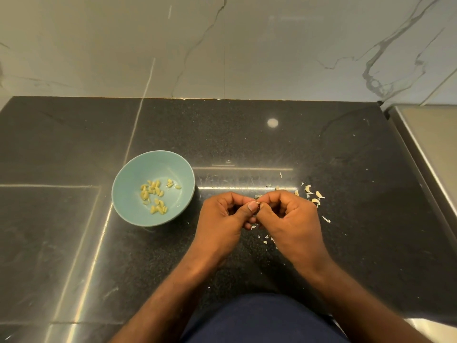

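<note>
My left hand (222, 219) and my right hand (289, 219) meet over the black counter, fingers curled, thumbs pressed together. Between the fingertips they pinch a small garlic clove (257, 206), mostly hidden by the thumbs. To the left stands a pale blue bowl (128, 179) holding several peeled yellowish cloves (154, 194). Several unpeeled cloves (312, 194) lie on the counter just beyond my right hand. Bits of papery skin (268, 240) lie scattered under and around both hands.
The black stone counter (74, 144) runs back to a marble wall (222, 45). A steel surface (432, 134) borders the counter on the right. My dark blue clothing (262, 320) shows at the near edge.
</note>
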`<act>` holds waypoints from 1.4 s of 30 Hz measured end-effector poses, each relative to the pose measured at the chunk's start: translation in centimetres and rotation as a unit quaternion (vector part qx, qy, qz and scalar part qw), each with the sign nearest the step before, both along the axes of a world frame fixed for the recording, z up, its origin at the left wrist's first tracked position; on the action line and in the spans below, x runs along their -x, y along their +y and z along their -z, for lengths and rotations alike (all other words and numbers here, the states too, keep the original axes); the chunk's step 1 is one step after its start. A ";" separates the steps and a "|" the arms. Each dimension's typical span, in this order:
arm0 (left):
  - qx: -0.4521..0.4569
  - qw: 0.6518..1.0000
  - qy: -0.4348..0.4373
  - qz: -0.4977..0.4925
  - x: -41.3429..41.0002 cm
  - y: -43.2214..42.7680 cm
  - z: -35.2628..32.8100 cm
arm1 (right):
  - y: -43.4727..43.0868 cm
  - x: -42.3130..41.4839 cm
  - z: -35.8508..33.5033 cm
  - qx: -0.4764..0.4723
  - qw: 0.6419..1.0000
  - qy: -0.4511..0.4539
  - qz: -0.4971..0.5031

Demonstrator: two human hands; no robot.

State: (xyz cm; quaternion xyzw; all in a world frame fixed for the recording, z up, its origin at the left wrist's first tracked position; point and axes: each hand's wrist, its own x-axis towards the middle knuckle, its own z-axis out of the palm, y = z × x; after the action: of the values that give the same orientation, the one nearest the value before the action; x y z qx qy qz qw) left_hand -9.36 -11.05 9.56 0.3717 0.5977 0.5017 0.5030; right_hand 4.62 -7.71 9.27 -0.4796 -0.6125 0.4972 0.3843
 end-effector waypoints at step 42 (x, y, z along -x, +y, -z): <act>-0.055 0.974 0.201 0.090 1.5 0.1 -1.0 | 1.5 -1.4 -1.0 0.020 0.994 -0.076 -0.072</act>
State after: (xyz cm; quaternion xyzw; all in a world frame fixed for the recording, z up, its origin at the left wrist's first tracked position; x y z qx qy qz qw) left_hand -10.83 -10.93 10.53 0.5440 0.6225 0.4015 0.3942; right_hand 5.99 -6.20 10.26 -0.4788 -0.6626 0.4977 0.2898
